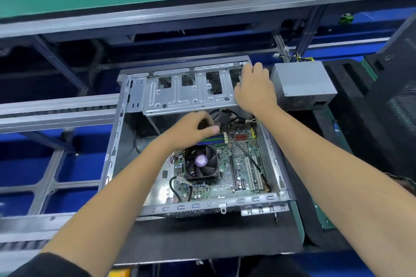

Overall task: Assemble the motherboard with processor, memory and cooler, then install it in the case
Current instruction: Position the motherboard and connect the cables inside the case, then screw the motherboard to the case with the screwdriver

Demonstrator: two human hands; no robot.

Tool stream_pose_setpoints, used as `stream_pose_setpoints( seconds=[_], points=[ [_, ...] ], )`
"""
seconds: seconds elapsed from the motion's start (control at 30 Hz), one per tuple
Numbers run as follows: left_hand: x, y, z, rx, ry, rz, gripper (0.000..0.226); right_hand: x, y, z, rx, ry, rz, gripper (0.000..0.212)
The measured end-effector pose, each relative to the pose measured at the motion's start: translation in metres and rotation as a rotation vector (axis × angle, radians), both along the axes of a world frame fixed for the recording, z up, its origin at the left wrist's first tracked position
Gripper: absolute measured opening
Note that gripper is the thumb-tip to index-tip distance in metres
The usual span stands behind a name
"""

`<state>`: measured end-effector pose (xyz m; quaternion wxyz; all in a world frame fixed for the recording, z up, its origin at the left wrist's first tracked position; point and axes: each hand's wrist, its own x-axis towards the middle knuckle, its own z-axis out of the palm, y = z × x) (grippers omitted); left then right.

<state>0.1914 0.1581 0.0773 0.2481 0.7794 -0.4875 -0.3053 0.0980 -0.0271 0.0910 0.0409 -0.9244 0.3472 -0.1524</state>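
Motherboard in case, left hand fingers at its far edge

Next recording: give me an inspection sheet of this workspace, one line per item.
Surface: black mat under the case.
Job's things: motherboard with cooler lies inside open case.
Clutter: grey power supply outside, right of case.
Hands: left hand pinches a dark connector near the memory slots; right hand rests on drive cage.
Cables: black cable crosses the board.
Surroundings: aluminium frame rails.
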Motion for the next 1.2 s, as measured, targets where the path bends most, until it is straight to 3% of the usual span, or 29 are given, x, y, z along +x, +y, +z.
stream_pose_setpoints(
  seconds=[0.1, 0.17, 0.27, 0.43, 0.53, 0.73, 0.83, 0.93, 1.0, 1.07, 1.2],
  points=[
    [0.0, 0.012, -0.001, 0.29, 0.001, -0.163, 0.044, -0.001, 0.002, 0.001, -0.009, 0.014, -0.012, 0.035],
    [-0.006, 0.013, -0.01, 0.38, -0.011, -0.247, 0.05, -0.002, 0.002, 0.002, -0.015, 0.024, -0.019, 0.035],
    [-0.008, 0.009, -0.014, 0.374, 0.037, -0.214, 0.054, -0.001, 0.002, 0.001, -0.011, 0.019, -0.023, 0.034],
    [-0.007, 0.007, -0.019, 0.39, 0.069, -0.171, 0.042, 0.001, 0.002, -0.002, -0.014, 0.016, -0.027, 0.033],
    [-0.01, 0.007, -0.018, 0.411, 0.068, -0.157, 0.052, 0.002, 0.0, -0.003, -0.015, 0.018, -0.026, 0.032],
    [-0.02, 0.008, -0.006, 0.452, -0.073, -0.222, 0.056, -0.001, 0.001, 0.0, 0.055, 0.002, -0.022, 0.036],
    [-0.028, 0.002, 0.007, 0.367, -0.15, -0.234, 0.052, -0.006, 0.002, 0.005, 0.112, -0.039, -0.034, 0.037],
    [-0.041, -0.011, 0.028, 0.152, -0.18, -0.216, 0.035, -0.008, 0.003, 0.011, 0.19, -0.105, -0.086, 0.031],
    [-0.047, -0.021, 0.042, 0.009, -0.206, -0.199, 0.02, -0.011, -0.002, 0.017, 0.373, -0.268, -0.163, 0.018],
    [-0.052, -0.033, 0.054, -0.095, -0.24, -0.17, 0.024, -0.019, -0.011, 0.02, 0.553, -0.402, -0.221, 0.007],
    [-0.064, -0.058, 0.065, -0.198, -0.314, -0.173, 0.027, -0.051, -0.03, 0.015, 0.619, -0.204, -0.163, 0.015]
  ],
)
